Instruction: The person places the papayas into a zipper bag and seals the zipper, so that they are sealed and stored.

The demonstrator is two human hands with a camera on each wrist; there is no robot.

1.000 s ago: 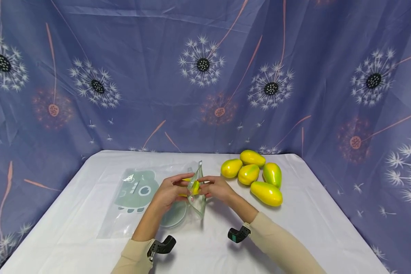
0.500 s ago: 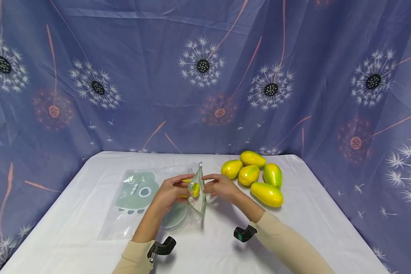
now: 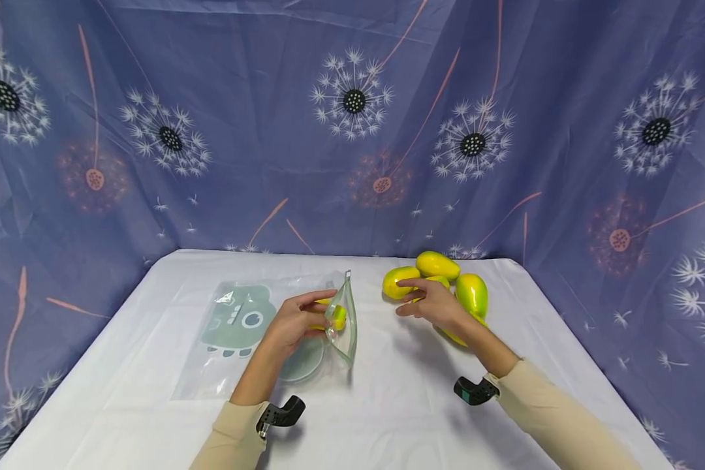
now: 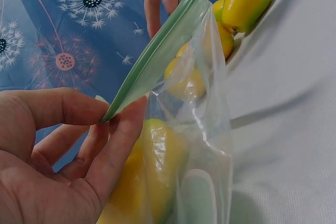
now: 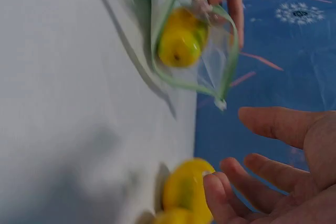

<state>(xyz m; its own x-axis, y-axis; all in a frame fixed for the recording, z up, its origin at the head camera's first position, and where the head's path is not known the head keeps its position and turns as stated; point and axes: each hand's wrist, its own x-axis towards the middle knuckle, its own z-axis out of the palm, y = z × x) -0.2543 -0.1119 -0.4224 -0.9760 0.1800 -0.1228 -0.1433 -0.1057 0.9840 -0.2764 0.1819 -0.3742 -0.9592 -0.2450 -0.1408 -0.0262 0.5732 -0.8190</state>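
Note:
My left hand [image 3: 290,323] pinches the pale green zip rim [image 4: 147,61] of a clear zip bag [image 5: 212,69] between thumb and fingers. The bag's mouth gapes toward the right. Just inside lies a yellow-green fruit [image 5: 180,40], shaped like a mango or papaya. In the head view, clear plastic with a green cartoon print [image 3: 235,320] lies flat left of that hand. My right hand [image 3: 437,303] holds nothing, its fingers spread and a little bent. It hovers over the loose yellow-green fruits [image 3: 401,283], partly hiding some of them; whether it touches any, I cannot tell.
Several similar fruits sit grouped at the table's back right, among them a rear one [image 3: 437,265] and a greener one [image 3: 472,295]. A white cloth [image 3: 388,418] covers the table. Behind it hangs a blue dandelion-print curtain [image 3: 258,130].
My right hand has left the bag's mouth and moved right to the loose fruits. My left hand keeps its hold on the bag, and the fruit stays inside. The head view has shifted slightly.

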